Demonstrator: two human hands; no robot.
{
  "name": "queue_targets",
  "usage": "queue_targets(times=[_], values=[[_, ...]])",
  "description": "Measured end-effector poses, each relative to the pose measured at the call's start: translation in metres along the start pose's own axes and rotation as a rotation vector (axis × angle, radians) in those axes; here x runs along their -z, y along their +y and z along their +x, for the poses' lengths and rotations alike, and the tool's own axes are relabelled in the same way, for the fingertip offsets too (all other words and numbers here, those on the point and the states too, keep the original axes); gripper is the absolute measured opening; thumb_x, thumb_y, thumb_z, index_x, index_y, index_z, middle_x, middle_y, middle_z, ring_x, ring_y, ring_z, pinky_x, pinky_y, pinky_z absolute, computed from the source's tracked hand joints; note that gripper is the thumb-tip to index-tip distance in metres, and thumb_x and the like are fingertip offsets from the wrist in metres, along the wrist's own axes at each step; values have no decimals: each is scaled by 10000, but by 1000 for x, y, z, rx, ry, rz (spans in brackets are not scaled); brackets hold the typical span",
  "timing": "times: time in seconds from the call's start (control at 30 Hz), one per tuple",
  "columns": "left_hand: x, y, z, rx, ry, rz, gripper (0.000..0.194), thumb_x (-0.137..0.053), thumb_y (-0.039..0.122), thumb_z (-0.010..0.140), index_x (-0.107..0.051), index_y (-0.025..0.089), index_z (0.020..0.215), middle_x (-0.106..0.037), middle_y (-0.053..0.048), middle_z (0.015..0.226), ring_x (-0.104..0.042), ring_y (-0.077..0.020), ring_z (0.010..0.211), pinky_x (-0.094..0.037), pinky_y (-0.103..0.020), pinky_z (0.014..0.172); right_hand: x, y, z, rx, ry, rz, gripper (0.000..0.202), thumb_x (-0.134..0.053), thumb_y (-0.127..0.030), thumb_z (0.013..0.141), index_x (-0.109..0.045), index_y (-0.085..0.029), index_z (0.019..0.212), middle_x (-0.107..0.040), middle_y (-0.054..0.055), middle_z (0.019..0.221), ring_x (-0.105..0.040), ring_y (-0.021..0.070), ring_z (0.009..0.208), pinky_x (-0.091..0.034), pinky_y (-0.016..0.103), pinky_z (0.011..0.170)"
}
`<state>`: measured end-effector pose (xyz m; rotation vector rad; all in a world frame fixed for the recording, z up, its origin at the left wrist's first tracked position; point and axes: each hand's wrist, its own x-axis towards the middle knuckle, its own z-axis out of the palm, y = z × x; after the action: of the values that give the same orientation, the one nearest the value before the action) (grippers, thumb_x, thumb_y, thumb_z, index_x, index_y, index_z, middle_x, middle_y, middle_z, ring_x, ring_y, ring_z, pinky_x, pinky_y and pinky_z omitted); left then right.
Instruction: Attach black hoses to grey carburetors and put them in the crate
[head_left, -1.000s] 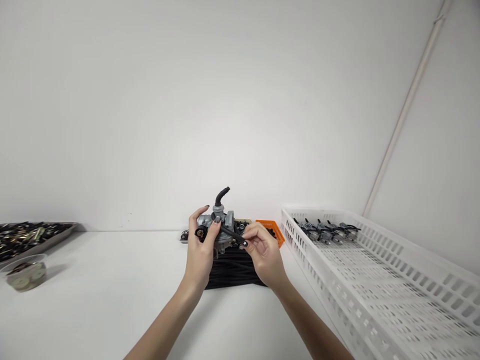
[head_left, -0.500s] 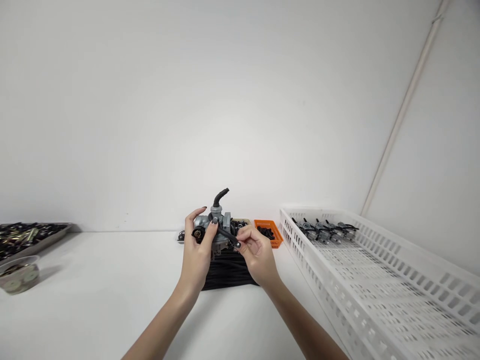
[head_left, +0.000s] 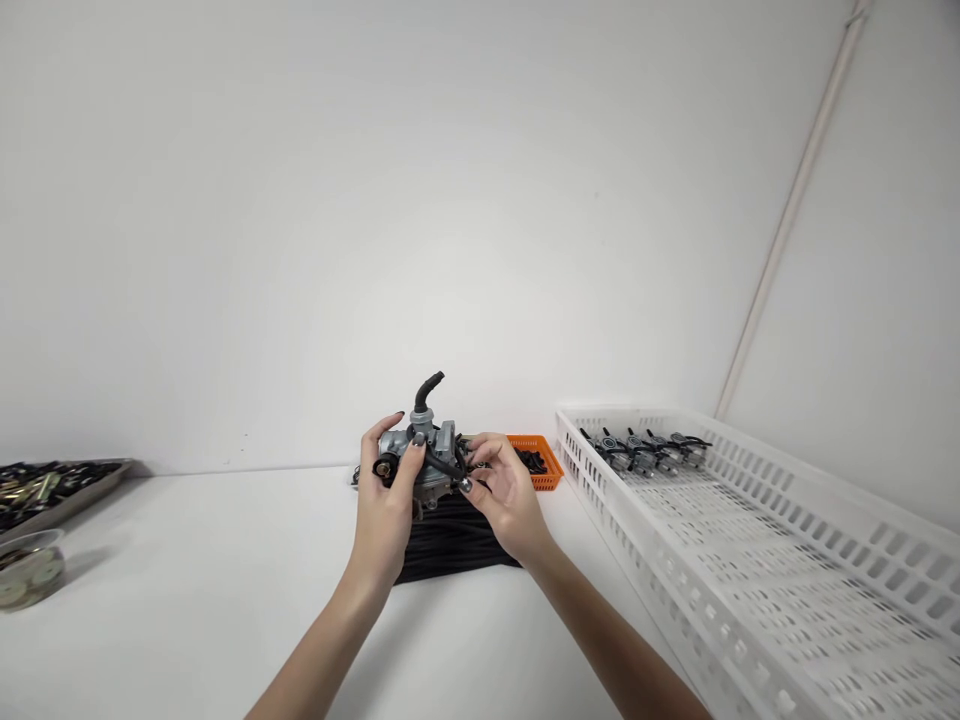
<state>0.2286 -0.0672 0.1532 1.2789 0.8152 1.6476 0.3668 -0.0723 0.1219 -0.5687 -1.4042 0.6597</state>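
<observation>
A grey metal carburetor (head_left: 445, 440) is held above the table, its bent black rubber boot (head_left: 424, 393) pointing up. My left hand (head_left: 386, 510) is closed around its left side, with the thumb across the front. A short black hose (head_left: 444, 467) runs over the carburetor's front toward the right. Around the free end of that hose, the thumb and fingers of my right hand (head_left: 514, 505) are closed; the very tip is partly hidden by them. Beneath both hands lies a bundle of long black tubes (head_left: 454, 550) on the white table.
At right stands a long white perforated crate (head_left: 637, 520) with several carburetors (head_left: 645, 452) at its far end. An orange basket (head_left: 553, 470) of small black parts sits behind my right hand. To the left are a metal tray (head_left: 82, 497) of parts and a clear tub (head_left: 34, 570).
The carburetor and both hands sit slightly further left in view. My right fingers have shifted along the hose end, and the other fingers have spread behind it. The view has turned slightly.
</observation>
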Motion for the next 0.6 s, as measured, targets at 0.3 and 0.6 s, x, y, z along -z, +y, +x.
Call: queue_targets(times=[0.3,0.6], values=[[-4,2,-6,-52,-25,102,486,-643,453,750,-479,257,1163,-575,14,782,-567,-131,646,-463,-229,587,-7,-12,-2,-180,-90,165,711,-740,-369,712,-397,-267,1327,-483,112,1363,-502,243,1219,-395,443,1038],[-1,5,-5,56,-120,109,567,-634,512,736,-461,268,1217,-605,3,801,-590,-151,676,-477,-253,593,-2,-4,0,-193,41,130,569,-776,-318,669,-566,-224,1189,-663,74,1032,-656,224,947,-511,408,899]])
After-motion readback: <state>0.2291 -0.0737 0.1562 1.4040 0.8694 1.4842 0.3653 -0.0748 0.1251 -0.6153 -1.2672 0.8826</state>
